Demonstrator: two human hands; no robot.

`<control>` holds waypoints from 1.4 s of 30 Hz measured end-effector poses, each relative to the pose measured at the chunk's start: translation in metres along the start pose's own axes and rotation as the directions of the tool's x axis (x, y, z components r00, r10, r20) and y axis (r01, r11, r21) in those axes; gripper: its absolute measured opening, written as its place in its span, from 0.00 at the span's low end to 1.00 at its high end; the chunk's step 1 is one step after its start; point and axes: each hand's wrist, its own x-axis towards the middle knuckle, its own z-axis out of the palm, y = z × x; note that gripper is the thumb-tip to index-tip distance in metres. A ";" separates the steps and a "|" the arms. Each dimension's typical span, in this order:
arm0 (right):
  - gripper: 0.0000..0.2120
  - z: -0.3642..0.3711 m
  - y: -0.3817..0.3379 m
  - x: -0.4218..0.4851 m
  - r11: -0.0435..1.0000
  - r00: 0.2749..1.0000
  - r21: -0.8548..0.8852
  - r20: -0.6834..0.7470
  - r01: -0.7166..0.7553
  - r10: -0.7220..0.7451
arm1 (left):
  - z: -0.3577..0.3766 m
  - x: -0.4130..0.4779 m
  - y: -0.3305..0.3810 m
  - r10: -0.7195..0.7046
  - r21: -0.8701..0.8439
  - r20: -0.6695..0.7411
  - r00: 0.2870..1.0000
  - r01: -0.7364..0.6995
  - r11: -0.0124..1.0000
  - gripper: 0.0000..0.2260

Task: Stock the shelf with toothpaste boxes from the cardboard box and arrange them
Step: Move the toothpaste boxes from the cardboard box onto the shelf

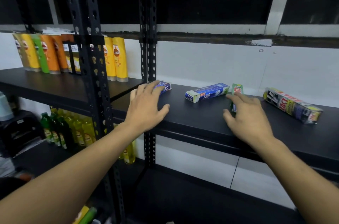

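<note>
Your left hand [145, 104] is open, with the fingers spread and nearly straight and the thumb held out to the right. It hovers low over the left end of the black shelf board [201, 119], just right of the black perforated metal upright [148, 62]. On the neighbouring shelf to the left of that upright stands a row of upright plastic bottles in yellow, green and orange [45, 53].

Your fingertips reach over the near end of a small blue toothpaste box [166, 86], which lies flat at the back of the board. I cannot tell whether they touch it.

Further right, clear of both hands, a long blue and white toothpaste box [207, 92] lies flat and slanted, its open-looking end flap turned toward you.

Just beside its right end lies a narrow green toothpaste box [237, 89], running from the back of the shelf toward the front edge. Your right hand [247, 115] is over the near half of this box, the fingers loosely bent above it and the thumb just to the left of its near end. Blur hides the contact, so I cannot tell whether you grip it.

Well apart to the right, a larger long box printed in black, red and yellow [291, 105] lies flat at a slant.
</note>
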 end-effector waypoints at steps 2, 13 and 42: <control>0.25 -0.008 -0.010 -0.015 0.998 0.998 -0.007 -0.026 0.060 -0.060 | -0.012 -0.013 0.021 0.075 -0.024 -0.001 0.997 -0.075 0.997 0.26; 0.19 0.004 -0.022 -0.157 0.976 0.980 0.122 -0.101 0.182 -0.170 | -0.001 -0.140 0.099 0.242 -0.131 0.121 0.963 -0.226 0.965 0.25; 0.26 0.247 0.134 -0.491 0.534 0.114 -0.208 0.854 -0.819 0.507 | 0.277 -0.436 0.113 0.053 -0.162 0.934 0.354 0.287 0.944 0.33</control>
